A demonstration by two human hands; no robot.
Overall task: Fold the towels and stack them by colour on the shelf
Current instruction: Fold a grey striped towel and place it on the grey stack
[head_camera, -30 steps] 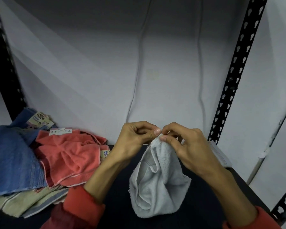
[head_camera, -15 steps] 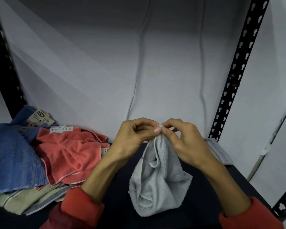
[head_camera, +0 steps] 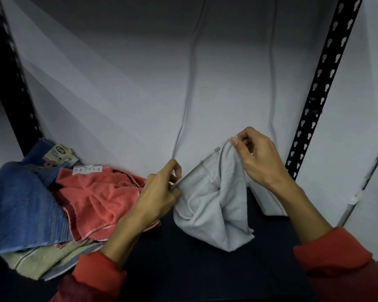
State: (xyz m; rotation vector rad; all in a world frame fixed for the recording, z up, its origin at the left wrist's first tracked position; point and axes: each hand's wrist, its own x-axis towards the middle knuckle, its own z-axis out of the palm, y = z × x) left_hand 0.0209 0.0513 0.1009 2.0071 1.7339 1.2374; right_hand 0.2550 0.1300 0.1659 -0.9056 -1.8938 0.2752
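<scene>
Left hand (head_camera: 159, 192) and right hand (head_camera: 258, 158) pinch rumpled grey towel's (head_camera: 212, 210) hem.

Dim scene, cool bluish cast. Light seems to come from front/above-left: pale diagonal bands fan across back wall (head_camera: 122, 88) from upper left, top of wall falls to dark grey. Shelf surface (head_camera: 183, 269) near black, no detail. Uprights (head_camera: 321, 88) read as silhouettes. Soft shadows under grey towel (head_camera: 207, 205), no hard edges. No glare. Wide-angle distortion: uprights lean outward, bend twd corners. Slight softness + compression smear overall, worst at sleeves (head_camera: 345, 264) nr bottom edge. Centre reasonably sharp; towel weave visible.
</scene>
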